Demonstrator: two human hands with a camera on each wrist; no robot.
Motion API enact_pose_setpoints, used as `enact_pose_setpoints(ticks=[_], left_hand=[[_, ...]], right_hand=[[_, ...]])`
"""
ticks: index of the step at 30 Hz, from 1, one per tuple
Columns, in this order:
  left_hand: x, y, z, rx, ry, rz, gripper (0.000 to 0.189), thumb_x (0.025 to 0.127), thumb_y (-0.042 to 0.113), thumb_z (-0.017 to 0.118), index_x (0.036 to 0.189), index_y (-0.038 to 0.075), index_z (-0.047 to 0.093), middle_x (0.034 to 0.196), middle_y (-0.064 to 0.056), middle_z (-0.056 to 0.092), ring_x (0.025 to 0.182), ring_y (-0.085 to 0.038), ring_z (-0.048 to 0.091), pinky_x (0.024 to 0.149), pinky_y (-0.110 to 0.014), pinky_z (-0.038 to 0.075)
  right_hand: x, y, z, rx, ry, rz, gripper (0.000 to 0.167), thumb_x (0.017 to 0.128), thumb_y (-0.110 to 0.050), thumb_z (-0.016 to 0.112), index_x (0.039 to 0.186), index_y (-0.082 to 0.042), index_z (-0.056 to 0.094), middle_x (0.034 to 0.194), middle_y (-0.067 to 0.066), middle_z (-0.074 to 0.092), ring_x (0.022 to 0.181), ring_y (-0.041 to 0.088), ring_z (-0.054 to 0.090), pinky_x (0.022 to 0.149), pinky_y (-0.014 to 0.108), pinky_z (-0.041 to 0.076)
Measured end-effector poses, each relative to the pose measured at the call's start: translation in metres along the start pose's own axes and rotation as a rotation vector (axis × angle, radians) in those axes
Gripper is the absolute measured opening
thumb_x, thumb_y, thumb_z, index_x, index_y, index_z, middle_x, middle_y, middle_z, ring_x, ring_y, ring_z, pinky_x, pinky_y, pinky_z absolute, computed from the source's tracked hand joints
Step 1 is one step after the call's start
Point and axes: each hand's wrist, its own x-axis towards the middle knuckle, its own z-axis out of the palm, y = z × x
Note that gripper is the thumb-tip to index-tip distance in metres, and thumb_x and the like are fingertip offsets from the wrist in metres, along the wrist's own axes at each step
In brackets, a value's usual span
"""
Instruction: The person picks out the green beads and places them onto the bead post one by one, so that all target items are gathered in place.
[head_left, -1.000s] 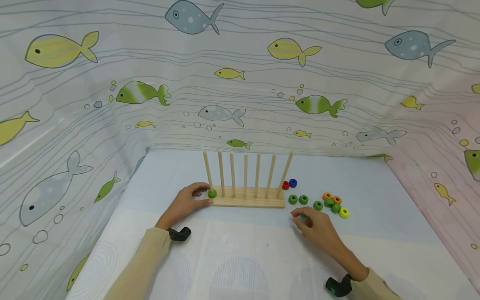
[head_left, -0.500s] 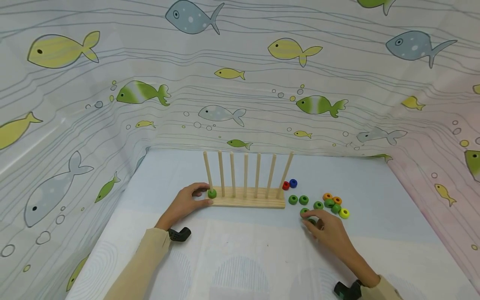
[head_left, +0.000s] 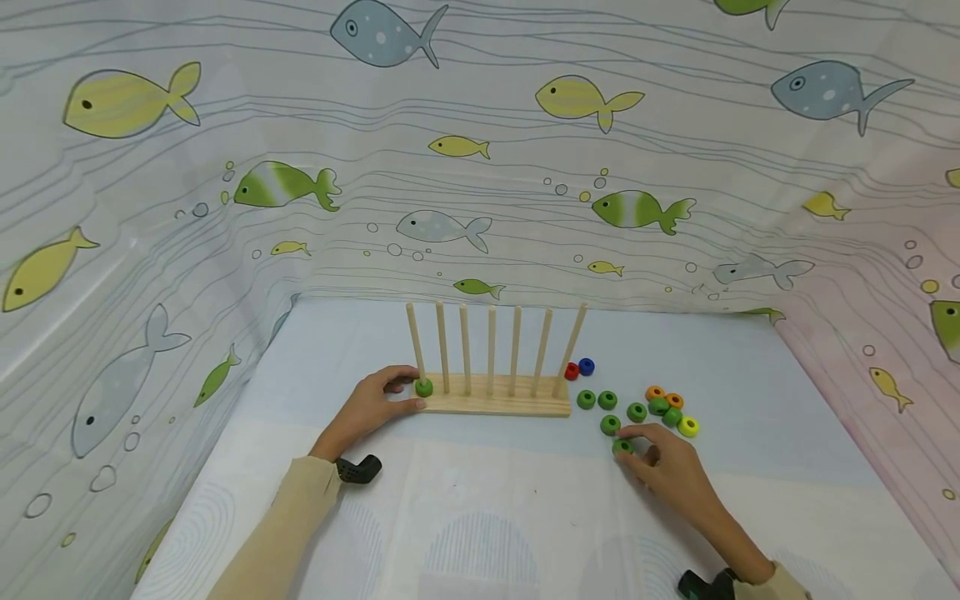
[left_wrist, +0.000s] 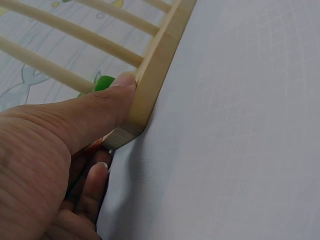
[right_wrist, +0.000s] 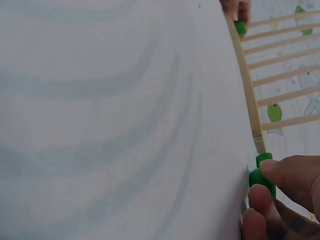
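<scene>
A wooden peg rack (head_left: 495,405) stands on the table, its several upright pegs in a row. One green bead (head_left: 424,387) sits at the foot of the leftmost peg. My left hand (head_left: 380,395) grips the rack's left end; in the left wrist view the thumb (left_wrist: 107,107) lies along the base edge while other fingers curl below and behind. My right hand (head_left: 667,467) pinches a green bead (head_left: 622,447) between thumb and forefinger, low at the table. Seen from the right wrist, that bead (right_wrist: 262,183) sits between the fingertips, with another green bead (right_wrist: 264,159) just beyond.
Loose green beads (head_left: 607,400) lie right of the rack. Two orange beads (head_left: 655,393) and a yellow bead (head_left: 688,427) are farther right. A red bead (head_left: 572,372) and a blue bead (head_left: 587,367) lie behind the rack's right end. Fish-print sheeting (head_left: 525,192) surrounds the table.
My right hand has moved right and nearer to me, uncovering one green bead and coming to pinch another. My left hand and the rack have stayed put.
</scene>
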Motion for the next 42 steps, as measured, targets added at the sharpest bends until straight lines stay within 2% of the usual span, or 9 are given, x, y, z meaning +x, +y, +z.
enact_pose_setpoints(ticks=[8,12,14,18,21,28,42], left_hand=[[0.001,-0.002,0.000,-0.001,-0.002,-0.008,0.062,0.087,0.037,0.085,0.141,0.020,0.060,0.142,-0.002,0.059,0.126,-0.028,0.056,0.108,-0.048,0.045],[0.001,-0.001,0.000,-0.005,0.002,-0.007,0.063,0.086,0.037,0.085,0.141,0.019,0.060,0.142,-0.004,0.059,0.125,-0.029,0.056,0.108,-0.049,0.046],[0.002,-0.002,0.000,-0.004,0.004,-0.007,0.063,0.086,0.038,0.085,0.141,0.019,0.060,0.142,-0.004,0.059,0.125,-0.029,0.056,0.108,-0.049,0.046],[0.003,-0.004,0.000,-0.002,0.004,-0.001,0.063,0.087,0.037,0.085,0.141,0.018,0.060,0.142,-0.005,0.059,0.125,-0.028,0.057,0.108,-0.048,0.046],[0.003,-0.004,0.000,-0.004,0.004,-0.003,0.063,0.086,0.037,0.085,0.141,0.019,0.060,0.141,-0.004,0.060,0.125,-0.028,0.057,0.108,-0.048,0.046],[0.004,-0.004,0.000,-0.007,0.000,-0.007,0.063,0.086,0.039,0.086,0.141,0.020,0.061,0.141,-0.004,0.060,0.125,-0.028,0.056,0.108,-0.049,0.045],[0.002,0.000,0.001,-0.006,0.003,0.011,0.063,0.086,0.038,0.085,0.141,0.018,0.061,0.141,-0.006,0.059,0.125,-0.030,0.056,0.108,-0.050,0.045]], right_hand=[[0.001,0.002,-0.002,-0.014,-0.018,0.020,0.038,0.088,-0.015,0.083,0.124,-0.014,0.072,0.117,0.008,0.068,0.054,0.011,0.056,0.046,0.027,0.050],[0.002,0.004,-0.001,-0.019,-0.013,0.018,0.036,0.088,-0.015,0.084,0.122,-0.013,0.073,0.118,0.009,0.068,0.054,0.011,0.057,0.046,0.027,0.050],[0.003,0.004,-0.001,-0.016,-0.013,0.021,0.035,0.087,-0.016,0.084,0.121,-0.013,0.073,0.115,0.008,0.068,0.054,0.011,0.057,0.046,0.027,0.050],[0.002,0.004,-0.003,0.015,-0.028,0.053,0.037,0.089,-0.021,0.083,0.123,-0.012,0.072,0.092,0.003,0.070,0.053,0.013,0.057,0.046,0.027,0.049],[0.003,0.002,-0.005,0.039,-0.031,0.070,0.039,0.089,-0.022,0.083,0.125,-0.011,0.070,0.085,0.001,0.070,0.053,0.015,0.056,0.046,0.028,0.049],[0.004,-0.003,-0.007,0.064,-0.018,0.054,0.039,0.090,-0.019,0.082,0.126,-0.011,0.070,0.113,0.009,0.071,0.055,0.015,0.057,0.046,0.029,0.050],[0.007,-0.016,0.000,0.098,-0.003,-0.030,0.039,0.088,-0.016,0.084,0.125,-0.011,0.071,0.115,0.009,0.072,0.052,0.012,0.057,0.045,0.027,0.048]])
